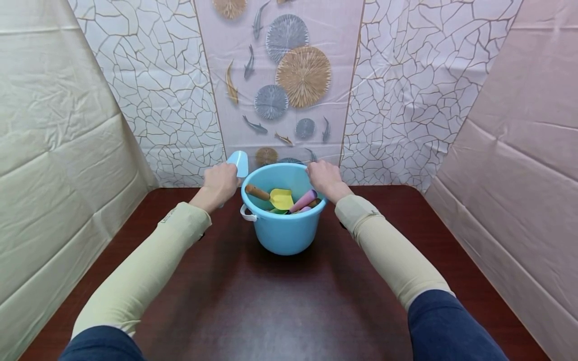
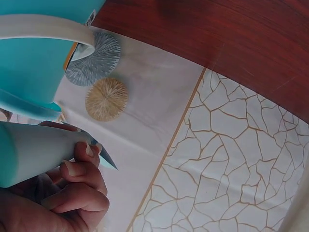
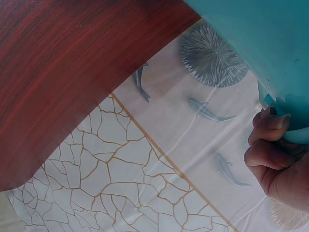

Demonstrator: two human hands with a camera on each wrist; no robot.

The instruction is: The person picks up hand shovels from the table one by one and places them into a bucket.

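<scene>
A light blue bucket [image 1: 289, 233] stands upright on the dark table, holding several hand tools. Inside it a yellow trowel [image 1: 282, 199] has its wooden handle [image 1: 257, 192] leaning on the left rim, beside a tool with a pink and purple handle [image 1: 302, 201]. My left hand [image 1: 219, 183], left of the bucket, grips a trowel by its pale, teal-ended handle [image 2: 41, 152]; its light blue blade [image 1: 240, 163] points up and away. On the far right side, my right hand [image 1: 325, 176] grips the bucket's rim, fingers curled over it in the right wrist view.
The dark red wooden table [image 1: 280, 306] runs out to a patterned cloth [image 1: 397, 100] hanging behind it. Pale cloth walls [image 1: 67, 150] close in both sides. A white bucket handle [image 1: 247, 214] sticks out on the left of the bucket.
</scene>
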